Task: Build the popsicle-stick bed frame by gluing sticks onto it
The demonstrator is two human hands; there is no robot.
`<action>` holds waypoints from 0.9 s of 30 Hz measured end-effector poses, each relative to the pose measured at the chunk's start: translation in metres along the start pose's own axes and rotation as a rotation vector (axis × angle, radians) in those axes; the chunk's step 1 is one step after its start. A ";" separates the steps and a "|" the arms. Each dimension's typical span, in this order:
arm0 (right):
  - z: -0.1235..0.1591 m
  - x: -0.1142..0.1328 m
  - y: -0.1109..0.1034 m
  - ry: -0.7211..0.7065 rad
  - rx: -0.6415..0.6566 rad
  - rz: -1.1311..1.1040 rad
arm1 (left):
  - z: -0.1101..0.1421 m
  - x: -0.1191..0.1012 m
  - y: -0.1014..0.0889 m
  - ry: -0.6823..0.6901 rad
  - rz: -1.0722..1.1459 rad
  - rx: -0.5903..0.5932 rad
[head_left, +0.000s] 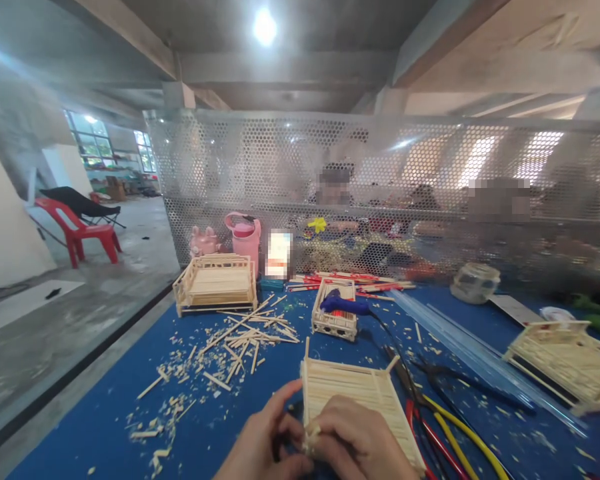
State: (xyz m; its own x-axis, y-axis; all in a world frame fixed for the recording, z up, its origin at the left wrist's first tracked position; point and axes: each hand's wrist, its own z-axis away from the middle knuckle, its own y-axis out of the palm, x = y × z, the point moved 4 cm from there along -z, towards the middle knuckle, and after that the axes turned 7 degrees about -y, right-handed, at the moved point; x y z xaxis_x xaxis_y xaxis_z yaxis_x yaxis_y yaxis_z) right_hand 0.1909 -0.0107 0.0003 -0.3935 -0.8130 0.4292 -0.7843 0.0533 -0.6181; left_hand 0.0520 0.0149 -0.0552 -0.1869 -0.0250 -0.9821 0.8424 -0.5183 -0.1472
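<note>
Both hands (357, 433) curl close together, holding the stick panel (347, 383).

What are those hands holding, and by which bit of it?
The left hand and right hand hold the wooden stick panel by its left edge, near end; the small pale bit between them is unclear.

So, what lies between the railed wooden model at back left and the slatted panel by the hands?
The head view shows loose sticks scattered on the blue tabletop between the railed model and the slatted panel.
</note>
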 end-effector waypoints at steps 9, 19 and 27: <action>0.002 0.004 -0.003 0.079 0.036 -0.008 | 0.007 -0.013 0.005 -0.026 -0.010 -0.043; 0.008 0.007 -0.015 0.127 0.041 0.043 | 0.006 -0.018 0.011 -0.044 -0.039 0.044; 0.010 0.007 -0.015 0.125 0.056 0.060 | 0.005 -0.019 0.011 -0.021 -0.094 0.054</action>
State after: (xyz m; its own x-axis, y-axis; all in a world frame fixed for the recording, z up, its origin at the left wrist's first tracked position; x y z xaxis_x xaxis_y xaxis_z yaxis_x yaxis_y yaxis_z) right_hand 0.2049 -0.0234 0.0061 -0.4980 -0.7307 0.4670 -0.7310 0.0641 -0.6793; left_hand 0.0625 0.0055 -0.0376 -0.2747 0.0087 -0.9615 0.7924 -0.5644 -0.2315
